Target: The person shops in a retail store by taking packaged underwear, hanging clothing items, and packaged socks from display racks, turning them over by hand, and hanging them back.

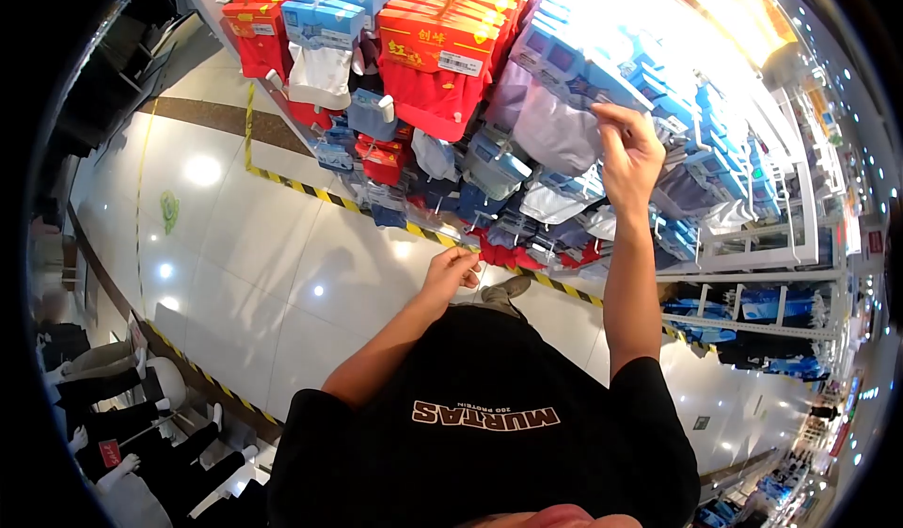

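My right hand is raised at the hanging packs, its fingers bent together beside a pale grey-lilac garment on a blue card. Whether it grips anything there is too small to tell. Lower and to the left, my left hand hangs over the floor in front of the rack, fingers curled in, with what they hold, if anything, hidden. Red packs and blue-carded packs with white garments hang on hooks to the left of my right hand.
Yellow-black tape edges the rack's base on the tiled floor. Mannequin legs in dark clothing stand at lower left. White metal shelving with folded packs is on the right.
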A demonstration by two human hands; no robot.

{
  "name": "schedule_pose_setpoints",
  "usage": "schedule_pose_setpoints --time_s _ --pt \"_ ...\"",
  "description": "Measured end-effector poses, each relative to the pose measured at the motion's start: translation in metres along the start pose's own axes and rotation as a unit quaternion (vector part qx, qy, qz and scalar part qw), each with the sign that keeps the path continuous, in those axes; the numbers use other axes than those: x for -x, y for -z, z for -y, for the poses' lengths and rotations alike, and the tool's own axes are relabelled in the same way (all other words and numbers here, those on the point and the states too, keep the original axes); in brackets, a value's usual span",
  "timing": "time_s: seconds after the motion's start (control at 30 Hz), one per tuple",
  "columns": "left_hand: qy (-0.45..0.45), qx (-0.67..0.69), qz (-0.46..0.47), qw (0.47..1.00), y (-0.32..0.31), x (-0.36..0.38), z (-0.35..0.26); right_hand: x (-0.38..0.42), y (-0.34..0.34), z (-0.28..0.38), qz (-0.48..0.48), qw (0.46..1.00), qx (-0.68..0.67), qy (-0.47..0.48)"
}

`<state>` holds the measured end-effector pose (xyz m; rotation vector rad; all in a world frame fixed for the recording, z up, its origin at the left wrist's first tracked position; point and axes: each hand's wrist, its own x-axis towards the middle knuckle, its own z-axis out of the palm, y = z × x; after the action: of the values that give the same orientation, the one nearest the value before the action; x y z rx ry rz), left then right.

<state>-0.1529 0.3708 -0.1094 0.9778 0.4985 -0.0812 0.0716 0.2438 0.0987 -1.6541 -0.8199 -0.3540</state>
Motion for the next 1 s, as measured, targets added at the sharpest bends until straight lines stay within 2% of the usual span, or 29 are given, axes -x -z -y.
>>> schedule_pose_setpoints --time_s 0.1,0.3,0.43,0.47,0.57,0.7,0.93,0.97,1.0 --pt "-0.009 0.012 -0.019 1.0 0.005 0.0 0.005 -0.009 -0.01 -0.021 0.08 0.993 0.082 0.02" --pt "-0.013 0.026 -0.049 0.998 0.016 0.001 0.01 0.013 -0.025 -0.026 0.047 0.994 0.093 -0.039" --pt "-0.007 0.024 -0.051 0.998 0.019 0.0 0.009 0.05 -0.03 -0.049 0.143 0.977 0.158 -0.022" --pt "-0.005 0.021 -0.051 0.998 0.019 -0.001 0.008 0.062 -0.033 -0.053 0.165 0.965 0.165 -0.117" --pt "0.003 0.01 -0.042 0.999 0.017 -0.001 0.004 0.075 -0.045 -0.049 0.191 0.945 0.228 -0.132" --pt "-0.004 0.011 -0.036 0.999 0.016 -0.002 0.004 0.097 -0.058 -0.076 0.178 0.949 0.248 -0.084" --pt "0.0 0.001 -0.044 0.999 0.012 0.002 0.003 0.111 -0.081 -0.128 0.172 0.955 0.187 -0.153" --pt "0.0 -0.003 -0.044 0.999 0.012 0.002 0.002 0.112 -0.079 -0.131 0.189 0.939 0.171 -0.231" --pt "-0.003 -0.001 -0.047 0.999 0.013 0.002 0.001 0.111 -0.078 -0.126 0.197 0.939 0.156 -0.237"
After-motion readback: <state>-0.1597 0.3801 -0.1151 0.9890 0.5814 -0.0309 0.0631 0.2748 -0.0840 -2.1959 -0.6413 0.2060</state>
